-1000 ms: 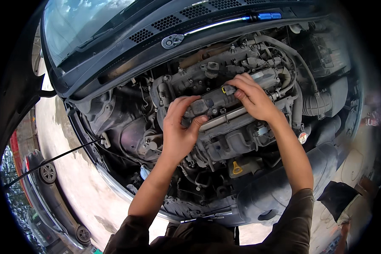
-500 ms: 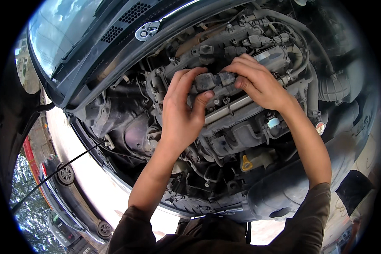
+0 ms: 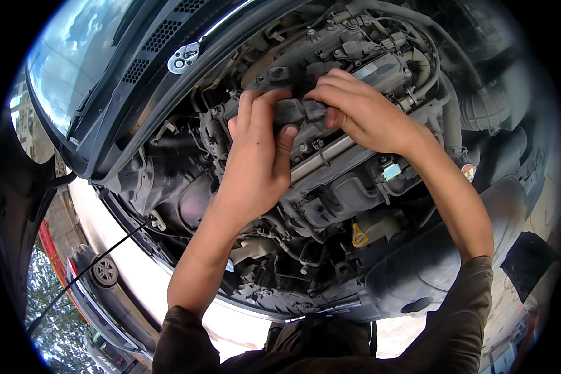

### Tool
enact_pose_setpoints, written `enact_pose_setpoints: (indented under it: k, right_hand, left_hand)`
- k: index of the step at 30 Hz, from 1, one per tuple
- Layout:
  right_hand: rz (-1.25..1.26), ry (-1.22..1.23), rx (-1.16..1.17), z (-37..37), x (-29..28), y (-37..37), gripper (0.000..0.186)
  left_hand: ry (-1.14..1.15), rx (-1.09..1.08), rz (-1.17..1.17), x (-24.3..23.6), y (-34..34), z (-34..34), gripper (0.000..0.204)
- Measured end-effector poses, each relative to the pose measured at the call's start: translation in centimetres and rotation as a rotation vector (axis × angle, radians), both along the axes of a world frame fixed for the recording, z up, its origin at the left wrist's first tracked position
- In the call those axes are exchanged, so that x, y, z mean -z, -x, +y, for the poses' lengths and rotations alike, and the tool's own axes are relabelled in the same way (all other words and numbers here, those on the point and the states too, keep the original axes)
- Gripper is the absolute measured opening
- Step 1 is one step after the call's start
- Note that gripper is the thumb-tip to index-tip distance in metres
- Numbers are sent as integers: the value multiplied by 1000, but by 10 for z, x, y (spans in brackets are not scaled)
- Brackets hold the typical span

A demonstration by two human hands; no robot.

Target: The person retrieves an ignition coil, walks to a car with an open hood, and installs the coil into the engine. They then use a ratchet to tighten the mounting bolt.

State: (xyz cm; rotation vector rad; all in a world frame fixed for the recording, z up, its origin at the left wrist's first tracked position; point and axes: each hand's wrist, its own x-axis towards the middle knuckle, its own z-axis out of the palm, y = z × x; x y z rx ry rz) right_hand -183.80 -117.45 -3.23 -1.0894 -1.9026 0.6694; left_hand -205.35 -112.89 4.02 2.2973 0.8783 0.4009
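Over the car engine (image 3: 346, 202), both my hands are closed around a dark, dusty block that looks like an ignition coil head (image 3: 287, 112) with a black connector plug (image 3: 315, 111) against it. My left hand (image 3: 252, 159) grips the coil side, fingers over the far side and thumb near. From the right, my right hand (image 3: 374, 118) pinches the plug between thumb and bent fingers. Whether plug and coil are fully joined, I cannot tell. Behind the hands sits another similar coil (image 3: 277, 76) on the engine's top.
A ratchet (image 3: 184, 58) lies on the cowl below the windshield (image 3: 75, 56). A yellow dipstick handle (image 3: 359, 235) stands at the engine's near side. The thin hood prop rod (image 3: 100, 257) crosses at left, and a parked car (image 3: 103, 296) is beyond it.
My view has shifted a little, so the engine and ratchet sit further left and higher. My hands keep their hold on the coil and plug, slightly closer together.
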Motion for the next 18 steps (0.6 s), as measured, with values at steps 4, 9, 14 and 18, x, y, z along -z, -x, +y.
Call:
enact_pose_setpoints:
  k: [4,9,14,18]
  right_hand:
    - [11,24,6,-4,0,5,35]
    - [64,32,58,-6,3,12,37]
    - [59,66,72,-5,6,16,36]
    - [104,104,53,-6,7,19,35]
  left_hand:
    - [-31,8,-7,4,-2,1,38]
    - [-66,-29,-2,10,-4,-1,39]
    - [-78,-101,-24,15,-5,-5,41]
    - [-92,-135,-44,20,-2,-8,42]
